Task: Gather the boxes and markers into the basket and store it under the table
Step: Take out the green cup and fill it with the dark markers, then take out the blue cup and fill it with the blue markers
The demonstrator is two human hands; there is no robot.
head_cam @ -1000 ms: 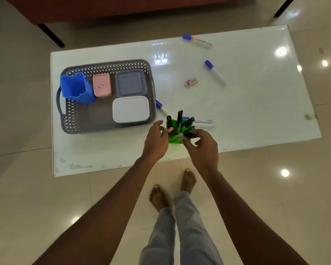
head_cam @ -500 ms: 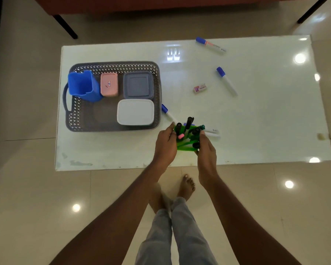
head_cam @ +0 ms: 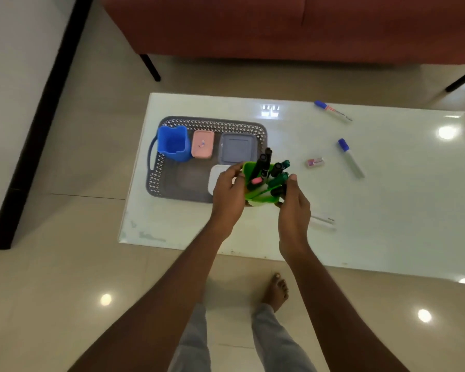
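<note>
Your left hand point(head_cam: 227, 196) and right hand point(head_cam: 293, 204) clasp the green cup point(head_cam: 262, 197) of markers point(head_cam: 262, 162); beside your left, the basket point(head_cam: 156, 181) holds boxes point(head_cam: 236, 147).

Your left hand point(head_cam: 227, 194) and the green plastic pen holder point(head_cam: 262, 198) hide most of the white lidded box point(head_cam: 215, 176); pale markers point(head_cam: 321, 220) by your right hand point(head_cam: 293, 210) are blurred.

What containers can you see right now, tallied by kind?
Boxes: 3, namely the pink box, grey box and white box, all in the basket.
Holders: 2, the blue holder in the basket and the green holder gripped by the left hand and right hand.
Baskets: 1.
Total: 6.
</note>
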